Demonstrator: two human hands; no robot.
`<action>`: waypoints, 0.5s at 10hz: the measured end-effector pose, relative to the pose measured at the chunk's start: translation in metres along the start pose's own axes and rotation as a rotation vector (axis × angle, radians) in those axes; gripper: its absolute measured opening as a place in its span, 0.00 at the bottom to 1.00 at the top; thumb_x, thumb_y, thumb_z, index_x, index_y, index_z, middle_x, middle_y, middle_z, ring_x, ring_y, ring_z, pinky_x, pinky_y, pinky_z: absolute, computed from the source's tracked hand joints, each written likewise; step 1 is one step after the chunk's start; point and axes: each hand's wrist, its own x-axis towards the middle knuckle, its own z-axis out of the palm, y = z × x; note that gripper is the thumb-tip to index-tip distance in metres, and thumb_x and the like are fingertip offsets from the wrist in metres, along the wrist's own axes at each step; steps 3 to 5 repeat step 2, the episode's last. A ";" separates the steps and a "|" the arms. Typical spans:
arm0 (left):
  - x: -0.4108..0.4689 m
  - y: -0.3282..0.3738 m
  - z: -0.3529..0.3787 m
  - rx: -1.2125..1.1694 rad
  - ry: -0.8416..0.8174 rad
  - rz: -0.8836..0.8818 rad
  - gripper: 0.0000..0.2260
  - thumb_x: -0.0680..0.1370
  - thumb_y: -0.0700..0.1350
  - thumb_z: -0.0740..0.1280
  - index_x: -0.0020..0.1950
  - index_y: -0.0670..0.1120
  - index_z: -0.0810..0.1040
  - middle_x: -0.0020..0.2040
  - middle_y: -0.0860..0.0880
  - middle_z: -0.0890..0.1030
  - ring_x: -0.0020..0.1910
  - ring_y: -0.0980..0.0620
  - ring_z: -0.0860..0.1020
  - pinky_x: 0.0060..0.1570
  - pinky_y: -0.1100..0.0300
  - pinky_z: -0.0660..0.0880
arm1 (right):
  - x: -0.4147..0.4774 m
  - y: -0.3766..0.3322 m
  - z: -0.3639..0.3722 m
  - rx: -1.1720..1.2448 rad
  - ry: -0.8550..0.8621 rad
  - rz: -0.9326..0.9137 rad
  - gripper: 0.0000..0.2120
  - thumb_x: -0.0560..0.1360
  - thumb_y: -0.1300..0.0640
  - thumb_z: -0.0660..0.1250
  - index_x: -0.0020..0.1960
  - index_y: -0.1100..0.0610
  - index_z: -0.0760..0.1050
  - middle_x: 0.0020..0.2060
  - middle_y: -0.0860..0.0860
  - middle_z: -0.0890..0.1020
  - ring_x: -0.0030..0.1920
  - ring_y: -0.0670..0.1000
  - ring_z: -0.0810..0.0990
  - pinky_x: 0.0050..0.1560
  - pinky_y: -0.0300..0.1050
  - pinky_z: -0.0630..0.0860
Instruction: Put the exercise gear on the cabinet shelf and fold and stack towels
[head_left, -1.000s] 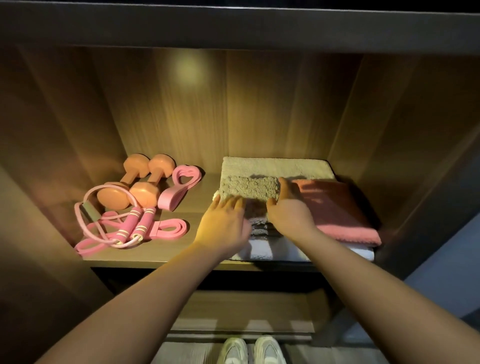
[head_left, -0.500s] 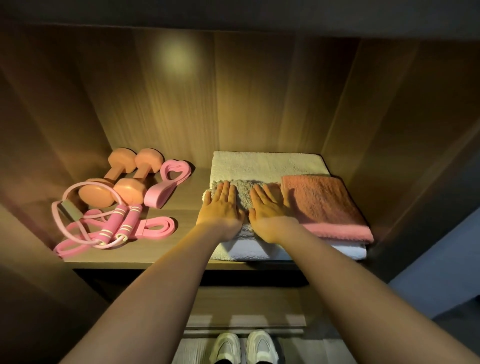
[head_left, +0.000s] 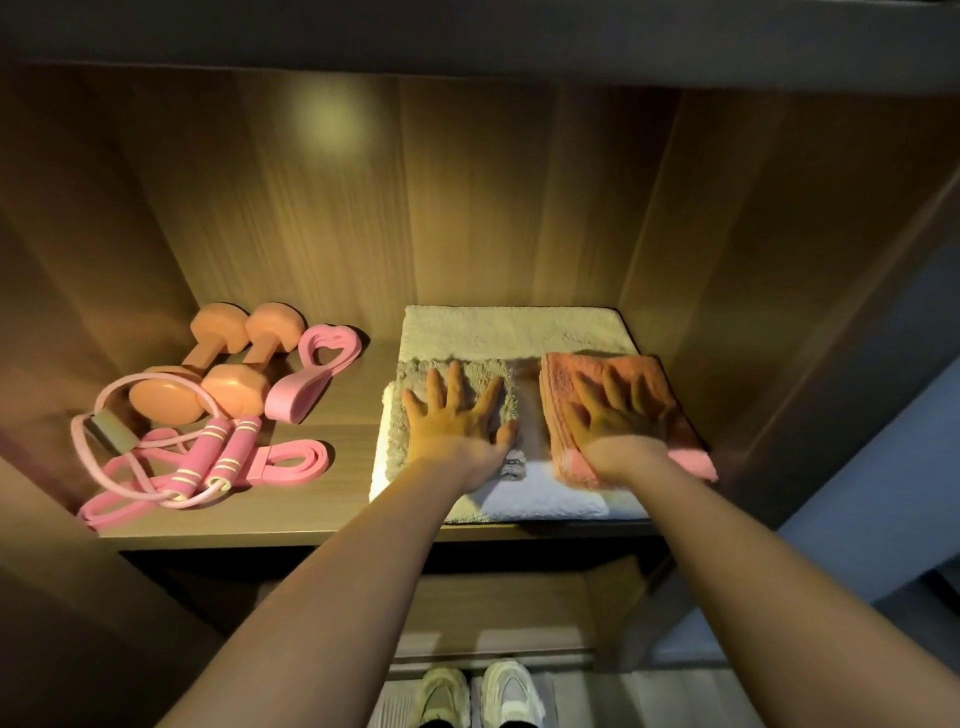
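Left hand (head_left: 457, 418) lies flat, fingers spread, on a folded grey towel (head_left: 401, 441). Right hand (head_left: 618, 423), equally flat and gripping nothing, presses a folded pink towel (head_left: 563, 376) beside it, both atop a white towel (head_left: 519, 332). Pink exercise gear (head_left: 228, 387) sits at the left of the cabinet shelf (head_left: 337, 514). The task looks nearly finished.

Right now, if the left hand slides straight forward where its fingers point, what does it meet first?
Probably the cream towel under the grey towel, then the cabinet's back wall; depth is unclear.
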 end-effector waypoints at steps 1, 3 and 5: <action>0.003 -0.001 -0.008 0.009 -0.029 0.009 0.29 0.77 0.68 0.40 0.77 0.62 0.36 0.78 0.44 0.34 0.76 0.37 0.36 0.71 0.33 0.39 | -0.003 -0.006 -0.005 -0.050 0.110 -0.030 0.27 0.77 0.33 0.36 0.73 0.33 0.30 0.75 0.42 0.32 0.75 0.59 0.29 0.69 0.68 0.33; -0.002 -0.008 -0.019 -0.067 -0.010 0.031 0.29 0.78 0.67 0.40 0.77 0.61 0.36 0.78 0.47 0.33 0.77 0.41 0.36 0.72 0.34 0.39 | -0.016 -0.014 -0.020 0.031 0.016 -0.007 0.30 0.80 0.37 0.40 0.72 0.51 0.66 0.72 0.57 0.67 0.75 0.61 0.61 0.72 0.62 0.56; -0.002 -0.008 -0.019 -0.067 -0.010 0.031 0.29 0.78 0.67 0.40 0.77 0.61 0.36 0.78 0.47 0.33 0.77 0.41 0.36 0.72 0.34 0.39 | -0.016 -0.014 -0.020 0.031 0.016 -0.007 0.30 0.80 0.37 0.40 0.72 0.51 0.66 0.72 0.57 0.67 0.75 0.61 0.61 0.72 0.62 0.56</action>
